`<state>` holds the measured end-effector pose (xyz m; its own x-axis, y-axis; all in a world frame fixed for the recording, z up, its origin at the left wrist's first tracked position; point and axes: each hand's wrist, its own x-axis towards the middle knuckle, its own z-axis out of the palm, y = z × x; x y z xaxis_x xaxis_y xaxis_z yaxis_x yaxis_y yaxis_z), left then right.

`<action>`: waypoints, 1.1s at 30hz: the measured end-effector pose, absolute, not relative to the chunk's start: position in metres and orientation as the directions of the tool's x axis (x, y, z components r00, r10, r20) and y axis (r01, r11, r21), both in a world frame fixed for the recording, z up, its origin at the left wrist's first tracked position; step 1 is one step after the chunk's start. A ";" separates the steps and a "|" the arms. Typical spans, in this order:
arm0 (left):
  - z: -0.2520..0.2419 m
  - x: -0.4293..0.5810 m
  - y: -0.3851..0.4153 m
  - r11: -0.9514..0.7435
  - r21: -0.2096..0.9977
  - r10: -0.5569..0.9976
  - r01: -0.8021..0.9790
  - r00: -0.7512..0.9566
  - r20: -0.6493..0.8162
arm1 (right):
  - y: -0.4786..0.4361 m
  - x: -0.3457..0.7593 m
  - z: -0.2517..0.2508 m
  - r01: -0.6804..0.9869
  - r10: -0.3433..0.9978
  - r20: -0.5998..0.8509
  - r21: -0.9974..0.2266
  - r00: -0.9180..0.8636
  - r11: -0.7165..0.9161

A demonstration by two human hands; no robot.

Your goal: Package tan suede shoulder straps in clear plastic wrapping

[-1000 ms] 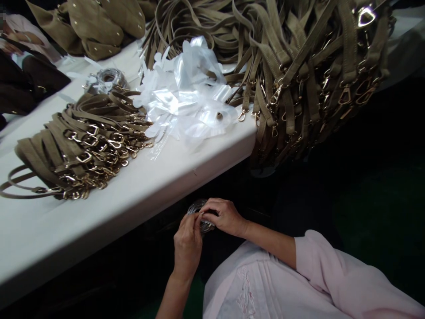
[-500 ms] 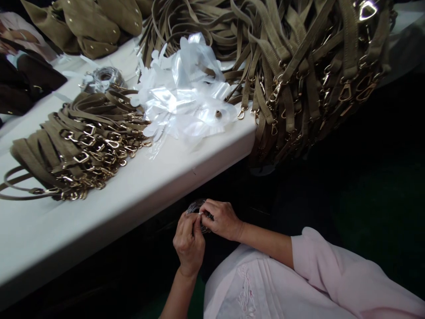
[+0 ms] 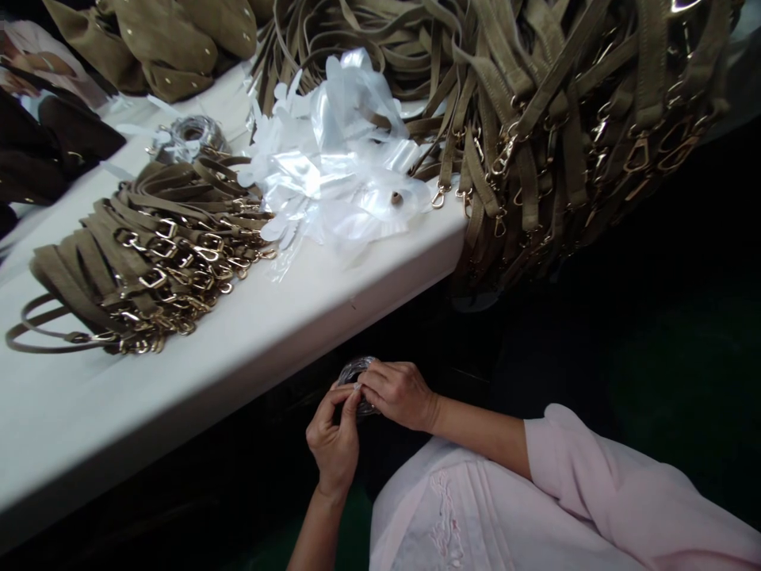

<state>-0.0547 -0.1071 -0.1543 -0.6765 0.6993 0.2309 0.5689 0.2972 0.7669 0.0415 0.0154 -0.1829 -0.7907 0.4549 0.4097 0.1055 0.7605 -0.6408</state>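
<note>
Head view, working pair: left hand (image 3: 334, 440), thumb and forefinger drawn together, pinching a small pale tip (image 3: 357, 387) on a coil (image 3: 355, 367); right hand (image 3: 405, 394), fingers curled and closed on the coil's right side, fingertips meeting the left's at the tip. Coil: one, transparent, shiny, wound in a ring; held between the hands, off the tabletop (image 3: 267, 317), just beyond its near edge and in front of the wearer's shirt (image 3: 440, 507). Whether the tip is a loose end or a tie is too small to tell. Step in hand, by judgement: close fingertip work at that one spot, apparently unfinished, both hands being engaged there. Next move, by judgement: calls for one hand to steady the loops while the other manages the tip with a fine pinch; a slack hold could let the ring spread. Tabletop stock, left to right: dark bag (image 3: 44, 151), near a co-worker's arm (image 3: 44, 63); olive bags (image 3: 172, 40), at the rear; strap stack (image 3: 77, 274), olive, gold clasps (image 3: 178, 285) facing right; second coil (image 3: 215, 136), just behind it; plastic pieces (image 3: 338, 174), white, glossy, loosely heaped; strap pile (image 3: 535, 95), larger, clasped ends hanging over the edge.
</note>
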 end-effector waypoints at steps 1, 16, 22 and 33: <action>-0.154 -0.054 -0.107 0.303 0.763 0.698 0.571 -0.678 0.230 | 0.014 0.041 -0.184 0.112 0.449 0.425 -0.617 -0.786 0.779; -0.115 -0.079 -0.095 0.476 0.720 0.824 0.506 -0.542 -0.164 | 0.011 0.044 -0.184 0.077 0.426 0.480 -0.591 -0.767 0.803; -0.106 -0.088 -0.091 0.490 0.645 0.864 0.587 -0.428 -0.266 | 0.013 0.044 -0.183 0.009 0.453 0.502 -0.663 -0.737 0.748; -0.106 -0.082 -0.092 0.490 0.588 0.863 0.644 -0.456 -0.219 | 0.003 0.054 -0.146 0.285 0.659 0.047 -0.877 -0.751 0.387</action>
<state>-0.0816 -0.0920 -0.1056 -0.4560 0.8627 -0.2189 0.6437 0.4895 0.5883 0.0539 0.0027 -0.1461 -0.7506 0.6591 0.0472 0.2850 0.3872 -0.8768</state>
